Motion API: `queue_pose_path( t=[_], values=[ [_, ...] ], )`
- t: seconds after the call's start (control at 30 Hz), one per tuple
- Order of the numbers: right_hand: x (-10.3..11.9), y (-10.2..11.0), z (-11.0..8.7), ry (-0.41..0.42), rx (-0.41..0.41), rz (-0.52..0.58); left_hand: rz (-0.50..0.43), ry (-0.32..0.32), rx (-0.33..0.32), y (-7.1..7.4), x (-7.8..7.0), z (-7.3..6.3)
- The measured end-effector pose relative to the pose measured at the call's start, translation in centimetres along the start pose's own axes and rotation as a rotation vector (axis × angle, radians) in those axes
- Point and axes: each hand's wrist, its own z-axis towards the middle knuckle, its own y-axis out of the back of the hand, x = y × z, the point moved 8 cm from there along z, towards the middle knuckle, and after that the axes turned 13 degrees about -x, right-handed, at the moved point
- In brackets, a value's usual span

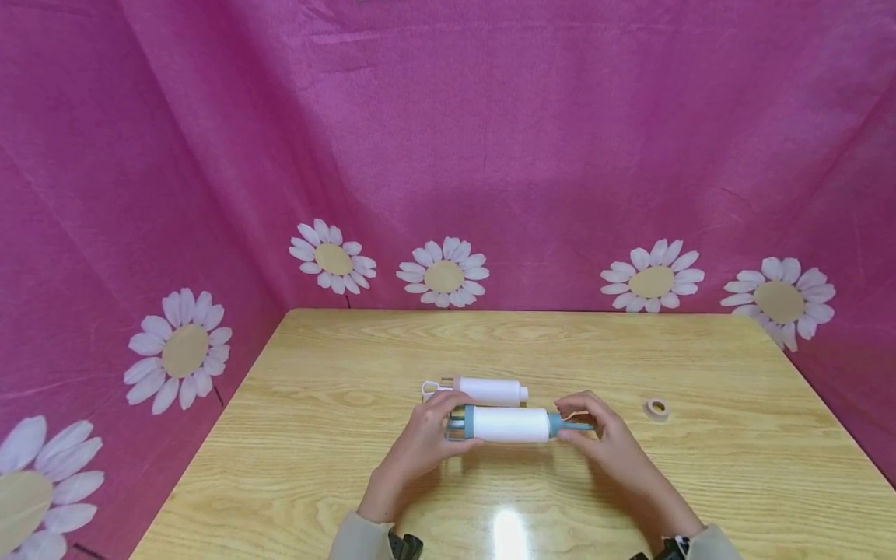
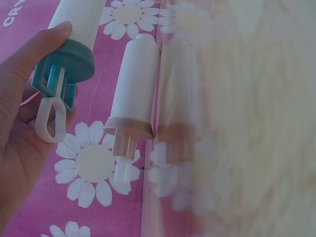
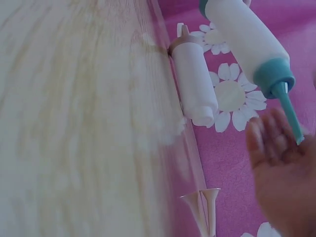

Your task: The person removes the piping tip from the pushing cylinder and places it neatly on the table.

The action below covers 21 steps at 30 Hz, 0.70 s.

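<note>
Two white cylinders (image 1: 511, 425) (image 1: 490, 391), one in left hand (image 1: 428, 429), one beige ring (image 1: 666, 414).

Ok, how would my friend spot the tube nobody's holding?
Find the wooden table, then the held white tube with teal ends. Just beyond it lies the loose white tube. Its pinkish-brown collar sets it apart from its teal-ended neighbour.

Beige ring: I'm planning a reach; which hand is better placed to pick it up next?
Probably the right hand: it is nearer the beige ring and looks open, while the left hand grips the teal-ended cylinder.
</note>
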Motion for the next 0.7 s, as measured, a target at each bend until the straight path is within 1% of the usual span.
queue_pose_path(
  t=[0.1, 0.17, 0.23, 0.3, 0.37, 0.47, 0.53, 0.6, 0.7],
  values=[
    [-1.2, -0.1, 0.0, -0.200, 0.033, -0.011, 0.004, -0.014, -0.003, 0.0, -0.1, 0.0],
    [-1.8, -0.3, -0.1, -0.289, 0.067, -0.026, 0.009, -0.035, -0.008, 0.1, -0.3, 0.0],
    [-2.2, -0.6, -0.2, -0.338, 0.106, -0.022, 0.014, -0.051, -0.010, 0.0, -0.4, 0.0],
    [-2.3, -0.7, -0.3, -0.353, 0.117, -0.024, 0.016, -0.066, -0.011, 0.0, -0.5, 0.0],
    [-2.2, -0.6, -0.4, -0.347, 0.105, -0.048, 0.016, -0.064, -0.009, 0.1, -0.5, 0.0],
    [-1.7, -0.5, -0.4, -0.292, 0.085, -0.077, 0.014, -0.068, -0.013, 0.2, -0.5, 0.0],
    [-1.3, -0.4, -0.3, -0.223, 0.068, -0.075, 0.013, -0.077, -0.019, 0.3, -0.5, 0.0],
    [-0.8, -0.4, -0.2, -0.139, 0.056, -0.049, 0.010, -0.080, -0.025, 0.3, -0.4, 0.0],
    [-0.2, -0.3, -0.1, -0.036, 0.027, -0.008, -0.005, -0.063, -0.025, 0.3, -0.2, 0.0]
  ],
)
